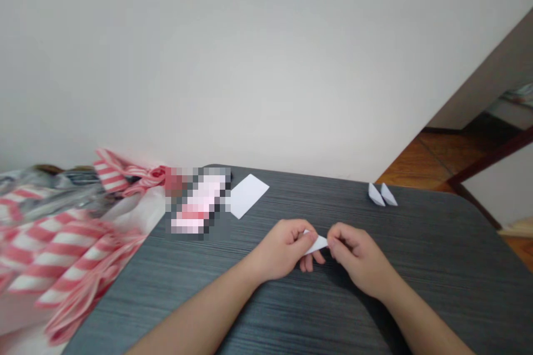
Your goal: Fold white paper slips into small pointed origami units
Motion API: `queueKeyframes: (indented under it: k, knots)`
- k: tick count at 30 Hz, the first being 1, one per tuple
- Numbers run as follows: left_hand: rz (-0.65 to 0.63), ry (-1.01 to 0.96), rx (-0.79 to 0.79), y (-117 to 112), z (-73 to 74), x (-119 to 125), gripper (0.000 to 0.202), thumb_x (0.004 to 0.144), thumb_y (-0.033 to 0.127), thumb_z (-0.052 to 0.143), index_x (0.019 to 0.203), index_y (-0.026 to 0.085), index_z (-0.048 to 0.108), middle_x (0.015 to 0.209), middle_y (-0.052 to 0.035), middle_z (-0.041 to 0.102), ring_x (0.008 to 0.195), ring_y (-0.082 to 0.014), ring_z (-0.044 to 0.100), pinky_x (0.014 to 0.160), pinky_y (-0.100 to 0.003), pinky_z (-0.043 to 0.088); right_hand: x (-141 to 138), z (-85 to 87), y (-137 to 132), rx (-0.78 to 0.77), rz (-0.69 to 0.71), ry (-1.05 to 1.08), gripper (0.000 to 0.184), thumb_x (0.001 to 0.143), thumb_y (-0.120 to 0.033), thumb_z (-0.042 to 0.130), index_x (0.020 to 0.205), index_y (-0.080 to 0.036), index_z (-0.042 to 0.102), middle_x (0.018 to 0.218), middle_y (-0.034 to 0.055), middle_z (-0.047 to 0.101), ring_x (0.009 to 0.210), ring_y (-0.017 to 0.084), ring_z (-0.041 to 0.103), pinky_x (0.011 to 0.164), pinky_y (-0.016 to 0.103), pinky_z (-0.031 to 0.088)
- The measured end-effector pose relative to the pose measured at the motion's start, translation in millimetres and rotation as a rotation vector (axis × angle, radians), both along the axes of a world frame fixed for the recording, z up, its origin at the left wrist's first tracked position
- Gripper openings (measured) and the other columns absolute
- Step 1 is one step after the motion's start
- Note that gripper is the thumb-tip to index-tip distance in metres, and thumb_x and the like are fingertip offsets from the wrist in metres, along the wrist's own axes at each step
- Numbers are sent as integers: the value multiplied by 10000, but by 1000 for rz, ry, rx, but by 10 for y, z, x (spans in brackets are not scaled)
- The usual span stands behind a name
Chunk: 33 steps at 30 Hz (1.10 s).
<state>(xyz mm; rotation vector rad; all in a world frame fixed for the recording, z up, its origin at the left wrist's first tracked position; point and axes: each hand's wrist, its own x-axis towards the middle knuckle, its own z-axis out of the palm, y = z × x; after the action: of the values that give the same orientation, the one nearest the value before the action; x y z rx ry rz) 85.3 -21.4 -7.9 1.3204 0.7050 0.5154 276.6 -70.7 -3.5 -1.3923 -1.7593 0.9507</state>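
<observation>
A small folded white paper [318,243] is held between my two hands, above the dark table. My left hand [287,247] pinches its wide end between thumb and fingers and hides part of it. With thumb and forefinger, my right hand [353,255] grips the narrow pointed tip. Farther back on the right, two folded white paper pieces [383,195], pointed at their ends, lie side by side on the table. A flat white sheet of paper [249,196] lies at the back left, away from both hands.
The dark wood-grain table [266,310] stands against a pale wall [266,66]. Left of the sheet lies a blurred-out pinkish rectangular object [202,202]. Red-and-white striped cloth [62,249] is heaped beyond the left edge. Wooden floor [420,158] shows beyond the back right.
</observation>
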Motion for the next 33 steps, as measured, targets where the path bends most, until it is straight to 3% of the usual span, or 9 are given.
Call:
queueKeyframes:
  k: [11, 20, 25, 33]
  knots:
    - [-37, 42, 44, 0, 17, 5, 340, 955, 396, 494, 793, 121, 609, 725, -67, 715, 510, -96, 593, 493, -200, 463, -35, 39, 8, -49, 62, 20, 264, 923, -193, 497, 677, -175, 591, 630, -23, 575, 585, 117, 496, 586, 234, 370]
    - [31, -86, -62, 0, -68, 2, 338, 917, 453, 569, 892, 117, 600, 802, -103, 743, 481, -93, 596, 476, -203, 464, 60, -87, 15, -30, -87, 24, 247, 934, -256, 493, 703, -190, 548, 619, -32, 515, 593, 130, 473, 583, 244, 364]
    - [27, -86, -73, -3, -62, -3, 348, 931, 439, 552, 849, 108, 623, 651, -58, 702, 476, -97, 589, 489, -202, 476, 50, -83, 16, -67, -115, 24, 262, 938, -286, 495, 700, -191, 548, 596, -36, 501, 567, 129, 462, 564, 248, 355]
    - [47, -110, -90, -22, -39, 1, 278, 948, 394, 529, 925, 121, 578, 630, -46, 697, 472, -105, 596, 474, -194, 477, 56, -77, 18, -106, -104, 106, 320, 973, -312, 438, 697, -191, 547, 590, -23, 540, 551, 130, 500, 558, 252, 370]
